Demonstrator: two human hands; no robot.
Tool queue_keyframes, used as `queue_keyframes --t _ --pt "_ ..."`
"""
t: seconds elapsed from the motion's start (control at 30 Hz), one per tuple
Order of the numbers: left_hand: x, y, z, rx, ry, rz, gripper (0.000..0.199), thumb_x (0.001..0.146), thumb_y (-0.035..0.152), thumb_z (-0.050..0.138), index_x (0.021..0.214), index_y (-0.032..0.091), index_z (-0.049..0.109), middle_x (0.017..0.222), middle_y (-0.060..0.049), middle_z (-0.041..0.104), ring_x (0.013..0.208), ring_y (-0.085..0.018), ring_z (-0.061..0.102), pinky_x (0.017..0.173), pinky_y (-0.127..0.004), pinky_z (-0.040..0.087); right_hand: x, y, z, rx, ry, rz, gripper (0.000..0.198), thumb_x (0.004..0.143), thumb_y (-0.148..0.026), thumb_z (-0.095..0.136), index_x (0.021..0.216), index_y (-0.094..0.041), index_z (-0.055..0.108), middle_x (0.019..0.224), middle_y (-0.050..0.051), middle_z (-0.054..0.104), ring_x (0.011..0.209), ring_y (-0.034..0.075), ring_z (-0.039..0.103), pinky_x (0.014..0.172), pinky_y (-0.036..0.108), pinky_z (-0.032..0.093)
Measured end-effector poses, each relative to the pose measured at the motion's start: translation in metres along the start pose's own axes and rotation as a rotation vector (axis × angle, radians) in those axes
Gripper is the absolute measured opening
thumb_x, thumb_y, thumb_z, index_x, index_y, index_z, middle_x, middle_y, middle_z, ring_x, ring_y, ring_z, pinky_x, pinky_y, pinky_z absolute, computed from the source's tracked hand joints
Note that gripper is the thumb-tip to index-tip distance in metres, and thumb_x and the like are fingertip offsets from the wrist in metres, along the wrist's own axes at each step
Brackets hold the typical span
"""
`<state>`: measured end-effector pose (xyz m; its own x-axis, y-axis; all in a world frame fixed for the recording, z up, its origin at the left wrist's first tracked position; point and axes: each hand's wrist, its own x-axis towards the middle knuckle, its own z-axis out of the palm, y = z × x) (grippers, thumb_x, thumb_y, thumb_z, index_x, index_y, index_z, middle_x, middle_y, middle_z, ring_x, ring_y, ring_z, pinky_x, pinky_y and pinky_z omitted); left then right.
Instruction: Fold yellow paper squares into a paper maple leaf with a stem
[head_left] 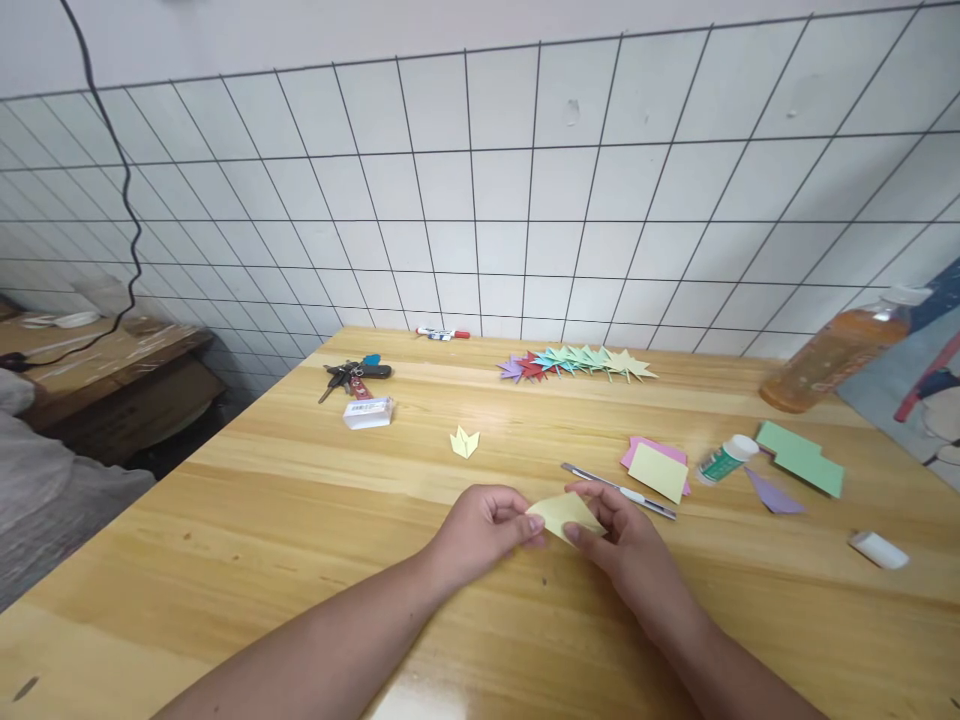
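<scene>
A pale yellow piece of folded paper (562,513) is held between my two hands, low over the wooden table. My left hand (491,525) pinches its left corner between thumb and fingers. On the right side, my right hand (619,530) grips the paper with the thumb in front and the fingers behind. Just beyond my hands lies a slim utility knife (619,490), set at a slant. A small yellow folded paper piece (464,442) with pointed tips rests farther back to the left.
Yellow paper (658,472), a glue stick (727,459), green paper (810,465), a purple triangle (774,494) and an eraser (879,550) lie right. Behind are colourful folded stars (577,362), a marker (442,334) and a bottle (836,350). Keys (352,374) and a small box (368,412) sit left.
</scene>
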<state>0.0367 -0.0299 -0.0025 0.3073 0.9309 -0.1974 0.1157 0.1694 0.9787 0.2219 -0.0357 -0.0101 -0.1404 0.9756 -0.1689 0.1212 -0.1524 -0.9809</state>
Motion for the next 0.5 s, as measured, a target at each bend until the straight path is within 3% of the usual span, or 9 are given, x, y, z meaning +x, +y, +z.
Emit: queue_keyframes --t 0.13,0.27,0.4,0.5 --pt "0.0015 0.0011 -0.0014 -0.038 -0.01 -0.037 0.038 0.067 0.046 0.068 0.085 0.012 0.067 0.076 -0.009 0.071 0.065 -0.016 0.061 0.048 -0.019 0.036 -0.0005 -0.0013 -0.0011 0.008 0.033 0.003 0.041 0.07 -0.039 0.065 0.106 -0.023 0.053 0.068 -0.003 0.055 0.062 0.015 0.052 0.056 0.025 0.037" --pt "0.002 -0.0041 -0.0029 -0.048 0.007 -0.015 0.035 0.071 0.045 0.065 0.078 0.011 0.068 0.074 -0.009 0.071 0.063 -0.015 0.061 0.052 -0.021 0.04 -0.0031 -0.0015 0.0019 -0.02 0.007 -0.023 0.041 0.072 -0.037 0.062 0.108 -0.021 0.051 0.071 -0.002 0.056 0.063 0.015 0.053 0.056 0.025 0.039" --pt "0.001 -0.0052 -0.0012 -0.013 -0.004 0.023 0.03 0.07 0.041 0.066 0.067 0.011 0.067 0.062 -0.006 0.069 0.053 -0.012 0.055 0.052 -0.021 0.038 -0.0067 -0.0028 0.0052 -0.048 -0.033 -0.091 0.037 0.073 -0.031 0.061 0.107 -0.022 0.051 0.088 0.003 0.06 0.077 0.018 0.057 0.064 0.028 0.044" --pt "0.0006 -0.0038 0.0008 0.001 -0.016 0.035 0.029 0.07 0.039 0.066 0.063 0.011 0.066 0.06 -0.005 0.067 0.053 -0.012 0.055 0.054 -0.022 0.039 -0.0073 -0.0033 0.0056 -0.068 -0.042 -0.12 0.023 0.075 -0.032 0.06 0.095 -0.022 0.056 0.079 0.001 0.06 0.068 0.016 0.056 0.059 0.026 0.044"
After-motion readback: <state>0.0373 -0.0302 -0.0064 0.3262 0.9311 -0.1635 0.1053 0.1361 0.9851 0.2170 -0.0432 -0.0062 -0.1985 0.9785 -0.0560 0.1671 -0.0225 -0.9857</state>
